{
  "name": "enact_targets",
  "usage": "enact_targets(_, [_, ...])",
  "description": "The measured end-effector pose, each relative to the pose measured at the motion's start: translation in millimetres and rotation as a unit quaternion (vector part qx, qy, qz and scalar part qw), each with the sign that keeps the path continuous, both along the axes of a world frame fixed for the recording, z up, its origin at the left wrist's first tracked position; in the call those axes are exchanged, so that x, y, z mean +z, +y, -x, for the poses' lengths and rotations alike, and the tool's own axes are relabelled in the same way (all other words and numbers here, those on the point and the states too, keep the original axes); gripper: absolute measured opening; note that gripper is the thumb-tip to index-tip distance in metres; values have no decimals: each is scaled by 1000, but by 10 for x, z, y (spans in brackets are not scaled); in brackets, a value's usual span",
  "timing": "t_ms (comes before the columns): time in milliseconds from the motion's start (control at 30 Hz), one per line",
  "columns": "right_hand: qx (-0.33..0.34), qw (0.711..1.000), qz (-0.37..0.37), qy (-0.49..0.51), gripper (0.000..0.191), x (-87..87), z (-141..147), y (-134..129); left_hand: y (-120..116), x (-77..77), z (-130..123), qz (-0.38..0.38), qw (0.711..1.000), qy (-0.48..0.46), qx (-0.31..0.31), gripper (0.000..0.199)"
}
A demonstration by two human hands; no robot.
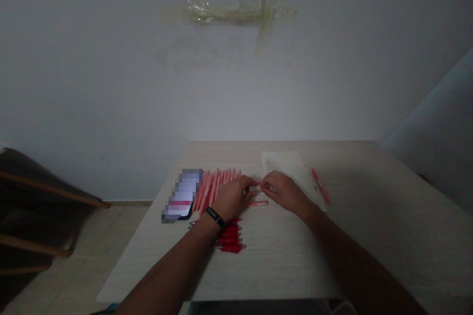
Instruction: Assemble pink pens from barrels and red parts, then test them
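Observation:
My left hand (234, 197), with a dark band on its wrist, is closed, its fingertips pinched close to those of my right hand. Facing it, my right hand (283, 191) is also closed, thumb and fingers together over the edge of a paper sheet (284, 159). What the fingertips hold is too small and dim to make out. Just below them lies a pink pen (260, 203), partly hidden by my left hand. Several pink pens (209, 189) lie side by side left of that hand. Beneath my left wrist is a group of red pens (231, 238).
A phone-like device (183, 194), its picture blurred into blocks, lies left of the pink pens. Another pink pen (320, 185) rests to the right of the paper. The pale wooden table (281, 261) meets a wall (236, 98) at the back.

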State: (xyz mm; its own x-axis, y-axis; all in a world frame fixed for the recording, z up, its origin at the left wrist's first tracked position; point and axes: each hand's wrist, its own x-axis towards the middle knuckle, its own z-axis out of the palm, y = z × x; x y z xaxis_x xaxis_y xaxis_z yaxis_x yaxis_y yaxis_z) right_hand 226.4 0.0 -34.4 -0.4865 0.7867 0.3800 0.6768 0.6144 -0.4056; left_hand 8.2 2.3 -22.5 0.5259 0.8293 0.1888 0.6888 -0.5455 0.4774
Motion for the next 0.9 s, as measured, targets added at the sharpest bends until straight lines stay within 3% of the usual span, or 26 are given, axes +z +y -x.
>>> enact_targets(333, [-40,999,-9,8,6,36,-115,68,-14,5,22,4,995,41,-96,13])
enact_targets(900, [-27,999,-17,3,6,18,-96,59,-9,-64,31,5,989,45,-141,10])
